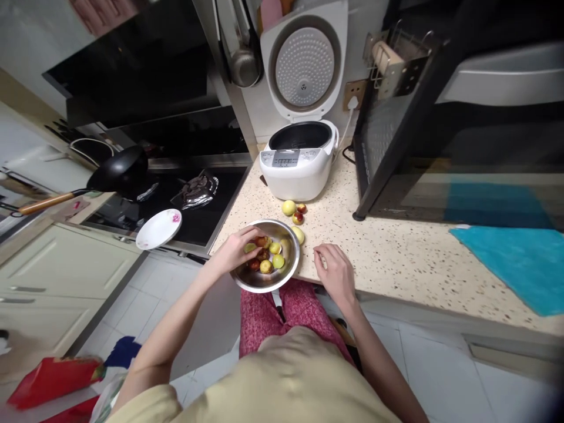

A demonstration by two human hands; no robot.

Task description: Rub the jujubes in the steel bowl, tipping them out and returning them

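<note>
A steel bowl sits at the counter's front edge, holding several yellow-green and reddish-brown jujubes. My left hand reaches over its left rim, with fingers and thumb closed around a green jujube among the others. To the right of the bowl, my right hand is above the counter edge, its fingers curled in; whether anything is inside them is hidden. Behind the bowl lie a yellow-green jujube and two brown ones. Another pale jujube is beside the rim.
A white rice cooker stands behind with its lid up. A floral plate rests at the stove's front edge, near a black wok. At right are a black rack and a teal cloth. Something knife-like shows below the bowl.
</note>
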